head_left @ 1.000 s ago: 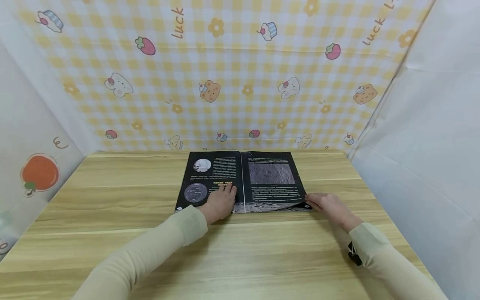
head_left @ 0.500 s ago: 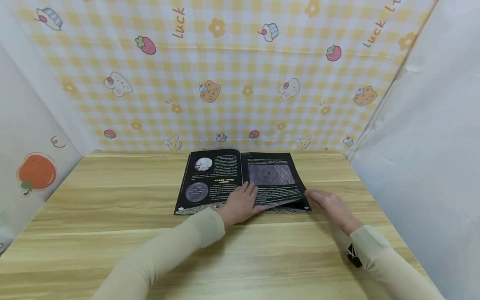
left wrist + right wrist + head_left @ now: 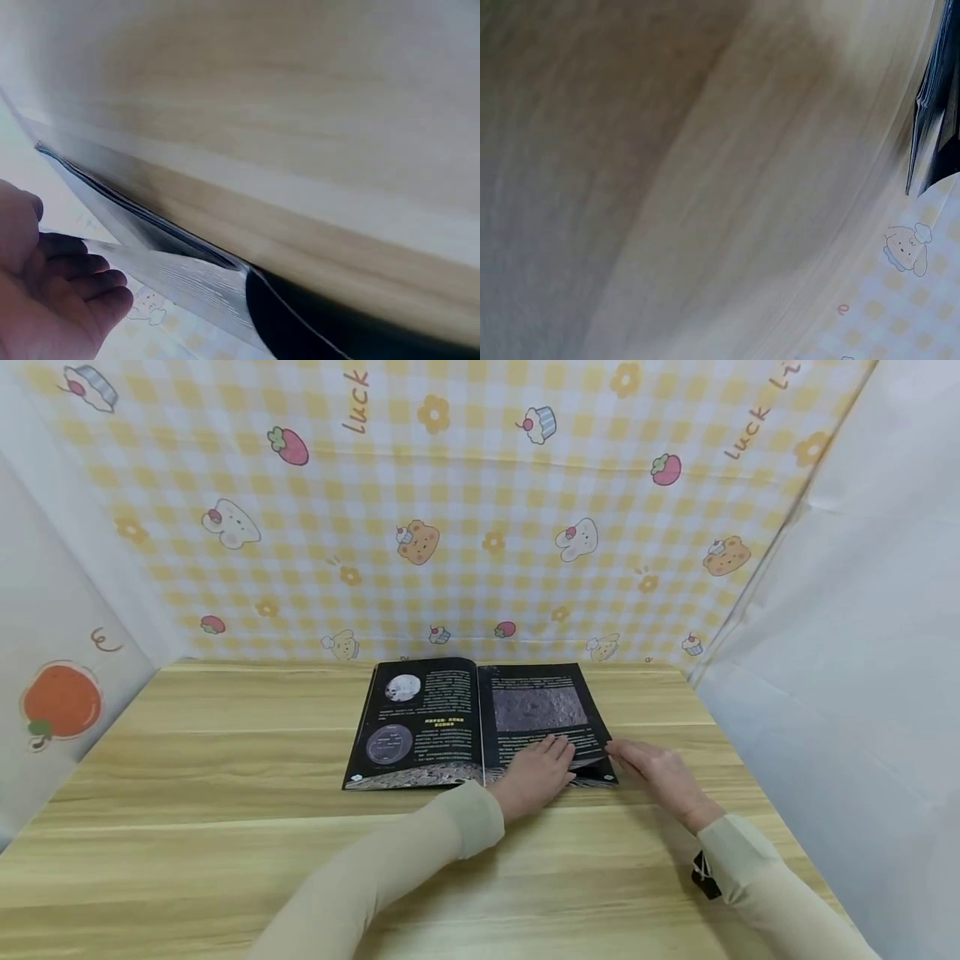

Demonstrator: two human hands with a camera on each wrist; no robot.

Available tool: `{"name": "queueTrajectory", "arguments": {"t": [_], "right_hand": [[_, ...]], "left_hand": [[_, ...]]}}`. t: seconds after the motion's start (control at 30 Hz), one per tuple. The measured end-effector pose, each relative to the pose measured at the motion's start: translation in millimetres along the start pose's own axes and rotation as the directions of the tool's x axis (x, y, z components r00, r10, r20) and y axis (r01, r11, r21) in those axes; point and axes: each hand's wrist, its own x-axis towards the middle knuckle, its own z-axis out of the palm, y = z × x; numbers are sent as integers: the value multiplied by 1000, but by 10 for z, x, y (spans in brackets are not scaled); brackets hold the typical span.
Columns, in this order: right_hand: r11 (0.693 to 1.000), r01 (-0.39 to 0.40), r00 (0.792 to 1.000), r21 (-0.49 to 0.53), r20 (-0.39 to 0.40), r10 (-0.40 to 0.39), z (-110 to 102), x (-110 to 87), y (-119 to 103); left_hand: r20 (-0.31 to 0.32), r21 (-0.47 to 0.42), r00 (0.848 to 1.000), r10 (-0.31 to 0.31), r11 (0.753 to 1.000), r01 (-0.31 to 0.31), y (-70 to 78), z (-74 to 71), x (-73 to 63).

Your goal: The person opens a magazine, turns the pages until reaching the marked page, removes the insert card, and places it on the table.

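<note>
An open magazine (image 3: 442, 743) with black pages and moon pictures lies at the far edge of the table. My left hand (image 3: 534, 775) rests flat, fingers straight, on the lower part of the right-hand page (image 3: 542, 708). At that page's lower right corner, my right hand (image 3: 663, 777) pinches the edge, which is raised a little above the sheets below. In the left wrist view the page (image 3: 187, 277) curves up from the fold, with curled fingers (image 3: 90, 281) beside it. Only the edge of the magazine (image 3: 930, 105) shows in the right wrist view, without the hand.
The wood-grain table (image 3: 225, 727) stretches around the magazine. Behind it hangs a yellow checked cloth (image 3: 487, 585), and white walls (image 3: 862, 635) stand at both sides. A small black object (image 3: 705, 877) hangs at the right wrist.
My left hand has slid right, from the left page over the fold onto the right page. The right hand has stayed at the corner, still pinching it.
</note>
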Motion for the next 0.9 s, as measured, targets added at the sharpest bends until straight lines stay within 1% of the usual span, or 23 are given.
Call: {"name": "queueTrajectory", "arguments": {"t": [0.07, 0.13, 0.2, 0.33, 0.43, 0.53, 0.6, 0.67, 0.77, 0.9], "right_hand": [[1000, 9, 1000, -3, -12, -9, 4, -3, 4], [1000, 15, 1000, -5, -17, -15, 8, -9, 6], [1000, 20, 1000, -7, -20, -20, 10, -11, 6], [1000, 19, 1000, -14, -25, -20, 21, -16, 6], [1000, -17, 999, -18, -29, 16, 26, -14, 7], [997, -75, 997, -15, -30, 75, 25, -17, 7], [993, -117, 993, -12, -15, 117, 25, -26, 4], [988, -155, 988, 3, 26, 155, 30, -37, -4], [982, -185, 974, 32, 136, 179, 50, -44, -21], [981, -181, 944, 71, 293, 153, 86, -42, -45]], "left_hand": [[-42, 30, 999, 4, 1000, -3, 13, 1, 29], [-68, 47, 998, 7, 999, -3, 18, 4, 51], [-77, 54, 997, 3, 999, 1, 18, 11, 66], [-68, 66, 998, -3, 998, 8, 12, 24, 94], [-73, 72, 997, -1, 997, 6, 1, 30, 112], [-108, 80, 994, -4, 997, 13, -14, 34, 120], [-140, 88, 990, -14, 996, 27, -27, 40, 124], [-166, 98, 986, -31, 994, 48, -41, 52, 124], [-177, 114, 983, -50, 991, 70, -60, 83, 122], [-137, 163, 990, -44, 984, 67, -75, 100, 120]]}}
